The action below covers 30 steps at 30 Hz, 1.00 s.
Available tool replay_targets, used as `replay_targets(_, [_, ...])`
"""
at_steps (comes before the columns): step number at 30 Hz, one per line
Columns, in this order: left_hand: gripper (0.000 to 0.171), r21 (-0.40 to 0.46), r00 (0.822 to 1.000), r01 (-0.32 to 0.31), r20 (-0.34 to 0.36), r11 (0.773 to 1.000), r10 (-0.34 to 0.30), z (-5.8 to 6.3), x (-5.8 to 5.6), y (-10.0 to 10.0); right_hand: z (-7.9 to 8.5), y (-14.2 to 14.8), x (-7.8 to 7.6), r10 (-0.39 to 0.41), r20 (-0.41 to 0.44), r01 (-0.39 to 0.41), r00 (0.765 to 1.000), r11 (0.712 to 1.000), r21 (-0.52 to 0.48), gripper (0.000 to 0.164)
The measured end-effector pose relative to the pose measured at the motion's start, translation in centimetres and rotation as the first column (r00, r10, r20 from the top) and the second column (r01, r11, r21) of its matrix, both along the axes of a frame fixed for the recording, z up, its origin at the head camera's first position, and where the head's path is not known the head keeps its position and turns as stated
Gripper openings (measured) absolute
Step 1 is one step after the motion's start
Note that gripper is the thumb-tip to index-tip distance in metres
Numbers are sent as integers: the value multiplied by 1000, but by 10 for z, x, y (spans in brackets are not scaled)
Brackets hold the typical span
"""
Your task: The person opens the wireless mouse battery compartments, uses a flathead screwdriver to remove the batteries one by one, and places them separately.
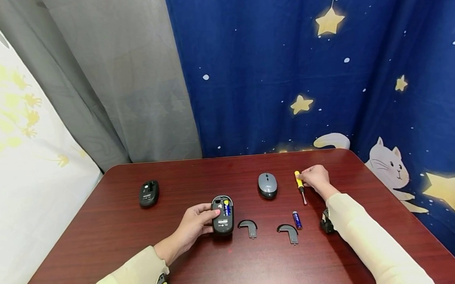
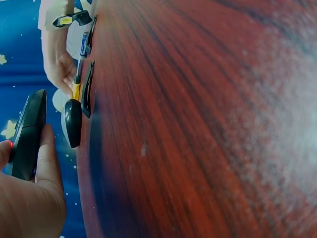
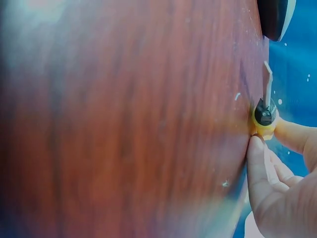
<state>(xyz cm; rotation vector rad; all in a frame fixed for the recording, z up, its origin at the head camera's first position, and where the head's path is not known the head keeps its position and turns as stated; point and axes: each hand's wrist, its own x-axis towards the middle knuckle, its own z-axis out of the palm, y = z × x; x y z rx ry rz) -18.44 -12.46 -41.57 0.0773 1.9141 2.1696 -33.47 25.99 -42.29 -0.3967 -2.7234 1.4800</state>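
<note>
Left hand [image 1: 193,225] grips mouse [image 1: 223,228], battery [image 1: 226,207] in bay. Right hand [image 1: 317,176], between 2 and 3 o'clock from it, pinches screwdriver [image 1: 301,189]; seems to touch table [image 1: 198,173].

So the backdrop's basically fabric: a plain grey curtain [image 1: 131,78] hangs next to a deep blue curtain [image 1: 243,72] covered in white dots, glowing yellow stars [image 1: 329,21] and a white cartoon cat [image 1: 387,163]. Far left there's a white sheet or panel [image 1: 30,204], can't tell which, with yellow handprints. Reddish-brown wood-grain table [image 1: 101,234], rounded back corners, soft shine up front.
</note>
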Motion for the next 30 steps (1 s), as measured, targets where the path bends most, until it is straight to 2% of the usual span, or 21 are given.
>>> replay_targets(9, [40,-10,1000,-3,2,1000,3,0,-1,-1,0,1,2,7,13,-6,1000,994,-113,30])
replay_targets(17, [41,-26,1000,-10,5,1000,10,-1,-1,-1,0,1,2,-17,46,27,999,978,-208,32])
replay_targets(23, [42,-25,1000,-12,-5,1000,12,0,0,-2,2,3,3,-19,65,38,998,950,-309,36])
replay_targets(30, [41,-31,1000,-12,-1,999,12,0,1,-3,11,7,4,-14,80,49,997,891,-452,46])
